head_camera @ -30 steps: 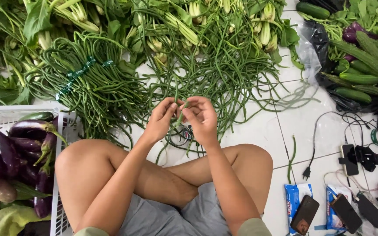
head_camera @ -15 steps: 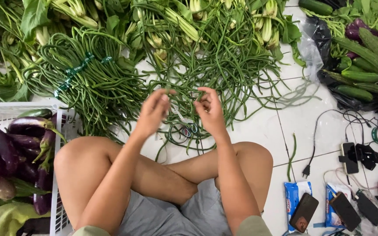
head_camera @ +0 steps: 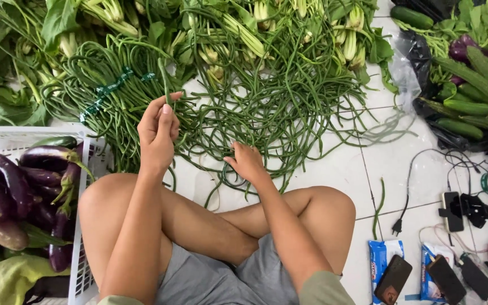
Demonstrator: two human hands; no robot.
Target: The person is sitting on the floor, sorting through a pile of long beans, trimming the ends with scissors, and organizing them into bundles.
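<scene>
A: What does the left hand (head_camera: 158,131) hold?

B: One yardlong bean (head_camera: 165,79), pinched between thumb and fingertips near its lower end; the pod rises from the grip towards the tied bundle of beans (head_camera: 104,93), which is bound with a green band (head_camera: 108,90).

A: How would such a pod handle?

B: By its look, light, thin and limp. It would bend under its own length and snap if folded sharply, so a hold near one end or at mid-length, with light pressure, seems apt. The skin looks matte, not slippery.

A: And the right hand (head_camera: 248,162)?

B: Lowered onto the loose heap of yardlong beans (head_camera: 280,104) on the white tiled floor (head_camera: 345,169), palm down, fingers curled in among the strands. Whether they close on a pod cannot be told from this view.

A: The pose of the arms?

B: The left forearm stands raised, its wrist over the left knee (head_camera: 105,195); the right forearm reaches forward and down across the folded right leg (head_camera: 323,209). The person sits cross-legged.

A: Surroundings?

B: Left, a white crate (head_camera: 83,271) of purple eggplants (head_camera: 7,186). Right, cucumbers (head_camera: 458,107) on black plastic, phones (head_camera: 393,277) and cables (head_camera: 425,164). Leafy greens (head_camera: 7,73) lie at far left
</scene>
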